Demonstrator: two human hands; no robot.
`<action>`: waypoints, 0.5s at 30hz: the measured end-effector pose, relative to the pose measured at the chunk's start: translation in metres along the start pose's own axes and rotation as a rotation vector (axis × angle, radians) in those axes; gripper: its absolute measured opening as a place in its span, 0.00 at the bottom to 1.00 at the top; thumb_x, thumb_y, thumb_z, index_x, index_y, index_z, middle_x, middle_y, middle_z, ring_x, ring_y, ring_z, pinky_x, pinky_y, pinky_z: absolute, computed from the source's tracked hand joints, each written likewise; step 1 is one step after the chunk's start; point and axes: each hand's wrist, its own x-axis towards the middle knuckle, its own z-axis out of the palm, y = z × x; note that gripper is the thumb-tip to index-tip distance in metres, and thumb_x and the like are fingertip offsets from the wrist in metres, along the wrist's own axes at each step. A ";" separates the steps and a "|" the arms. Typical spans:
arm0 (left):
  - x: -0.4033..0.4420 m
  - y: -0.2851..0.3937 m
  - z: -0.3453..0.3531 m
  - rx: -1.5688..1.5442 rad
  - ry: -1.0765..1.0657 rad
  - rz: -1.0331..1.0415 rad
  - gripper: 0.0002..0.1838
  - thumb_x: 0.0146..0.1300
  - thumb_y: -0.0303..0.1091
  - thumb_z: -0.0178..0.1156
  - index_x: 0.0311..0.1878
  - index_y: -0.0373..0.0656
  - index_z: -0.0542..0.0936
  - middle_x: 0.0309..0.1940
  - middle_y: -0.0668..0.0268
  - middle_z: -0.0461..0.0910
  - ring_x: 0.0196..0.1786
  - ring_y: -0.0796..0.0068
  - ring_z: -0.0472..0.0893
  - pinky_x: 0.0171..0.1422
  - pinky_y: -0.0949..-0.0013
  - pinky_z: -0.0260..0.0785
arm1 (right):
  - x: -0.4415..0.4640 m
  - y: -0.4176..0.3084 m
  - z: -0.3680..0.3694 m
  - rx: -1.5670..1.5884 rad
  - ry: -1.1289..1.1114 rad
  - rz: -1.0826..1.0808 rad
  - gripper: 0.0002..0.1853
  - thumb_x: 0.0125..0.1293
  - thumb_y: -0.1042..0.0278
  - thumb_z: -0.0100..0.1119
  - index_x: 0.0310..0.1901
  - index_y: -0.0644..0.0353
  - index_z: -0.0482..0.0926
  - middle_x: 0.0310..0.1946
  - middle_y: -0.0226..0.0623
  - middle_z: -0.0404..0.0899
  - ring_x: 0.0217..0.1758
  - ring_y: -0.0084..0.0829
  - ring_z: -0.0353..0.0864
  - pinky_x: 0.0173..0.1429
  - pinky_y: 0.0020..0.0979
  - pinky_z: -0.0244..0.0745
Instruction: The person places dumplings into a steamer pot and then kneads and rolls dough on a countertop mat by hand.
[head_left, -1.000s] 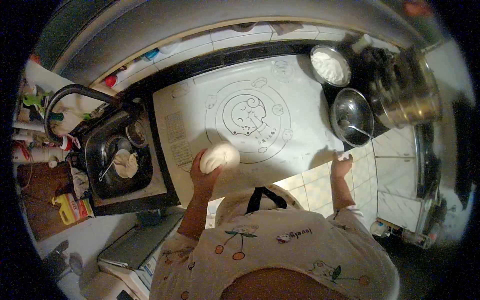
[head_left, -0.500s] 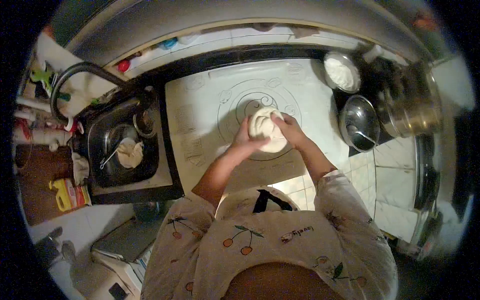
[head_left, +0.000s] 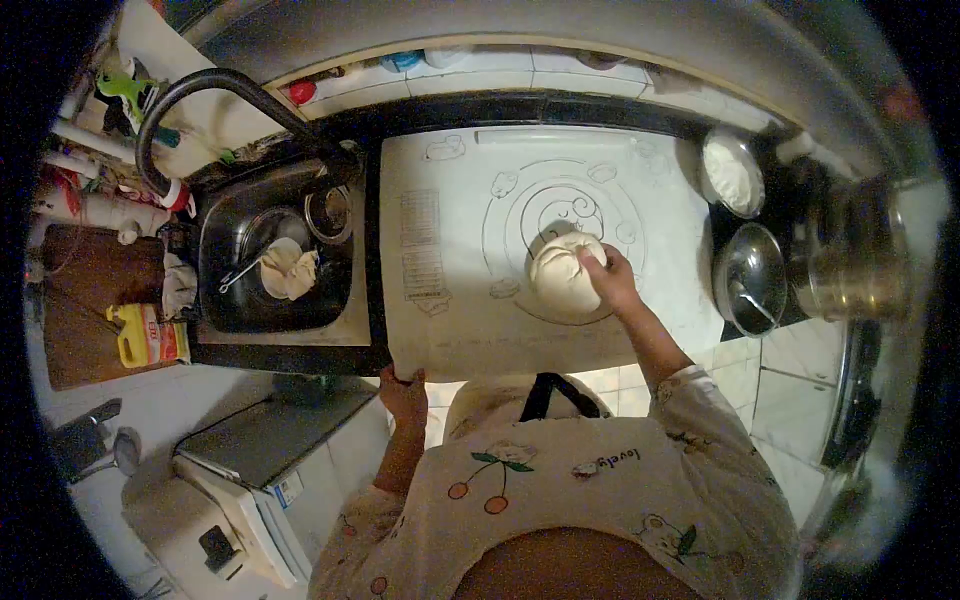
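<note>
A round ball of pale dough (head_left: 562,280), its top gathered into folds, rests on a white kneading mat (head_left: 450,330) printed with circles. My right hand (head_left: 612,278) is on the dough's right side, thumb and fingers pressed to its folds. At the mat's near left corner is my left hand (head_left: 403,388), its fingers closed on the mat's edge by the counter front. Part of the left fingers is hidden under or behind that edge.
Right of the mat stand a bowl of flour (head_left: 732,175) and a metal bowl (head_left: 750,270) with a spoon, beside a large metal pot (head_left: 855,250). A sink (head_left: 225,310) with a black faucet (head_left: 150,120) lies left, near a yellow bottle (head_left: 130,335).
My left hand has left the dough and moved down and left to the mat's corner. The dough now sits lower on the mat with only my right hand on it. The view has shifted.
</note>
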 end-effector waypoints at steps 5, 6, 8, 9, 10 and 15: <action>0.016 -0.009 -0.017 0.134 -0.079 0.038 0.26 0.45 0.29 0.72 0.48 0.35 0.74 0.41 0.50 0.79 0.42 0.53 0.80 0.46 0.57 0.72 | 0.005 -0.015 -0.007 -0.064 -0.192 -0.153 0.28 0.62 0.56 0.65 0.54 0.69 0.71 0.41 0.40 0.81 0.40 0.28 0.80 0.46 0.29 0.76; 0.011 0.007 -0.021 0.146 -0.032 0.064 0.26 0.46 0.30 0.71 0.48 0.35 0.73 0.42 0.49 0.79 0.45 0.52 0.79 0.48 0.56 0.71 | 0.007 -0.018 -0.007 -0.071 -0.214 -0.142 0.28 0.62 0.56 0.65 0.55 0.69 0.70 0.41 0.40 0.81 0.40 0.29 0.80 0.47 0.29 0.76; 0.004 0.040 -0.030 0.258 0.094 0.212 0.25 0.48 0.31 0.69 0.49 0.35 0.73 0.45 0.48 0.77 0.49 0.50 0.76 0.53 0.54 0.69 | 0.002 -0.029 -0.005 -0.008 -0.228 -0.126 0.25 0.64 0.55 0.61 0.52 0.69 0.73 0.38 0.42 0.82 0.41 0.31 0.81 0.48 0.31 0.76; 0.004 0.060 -0.034 0.354 0.177 0.334 0.24 0.49 0.31 0.68 0.49 0.35 0.73 0.47 0.47 0.76 0.52 0.50 0.75 0.55 0.53 0.67 | 0.008 -0.033 -0.007 -0.126 -0.206 -0.126 0.24 0.64 0.53 0.59 0.50 0.69 0.75 0.37 0.43 0.82 0.40 0.31 0.81 0.48 0.31 0.76; 0.004 0.077 -0.030 0.450 0.260 0.452 0.23 0.51 0.31 0.67 0.50 0.36 0.73 0.49 0.47 0.75 0.55 0.49 0.73 0.57 0.52 0.65 | 0.018 -0.038 -0.010 -0.245 -0.186 -0.122 0.24 0.65 0.52 0.58 0.49 0.68 0.77 0.36 0.44 0.82 0.40 0.32 0.82 0.47 0.32 0.76; -0.001 0.178 0.063 0.007 -0.498 1.175 0.25 0.58 0.29 0.53 0.61 0.37 0.69 0.61 0.49 0.67 0.65 0.46 0.64 0.71 0.52 0.55 | 0.058 -0.049 0.004 -0.630 -0.083 -0.087 0.26 0.65 0.43 0.51 0.35 0.63 0.84 0.25 0.43 0.82 0.33 0.36 0.81 0.43 0.34 0.74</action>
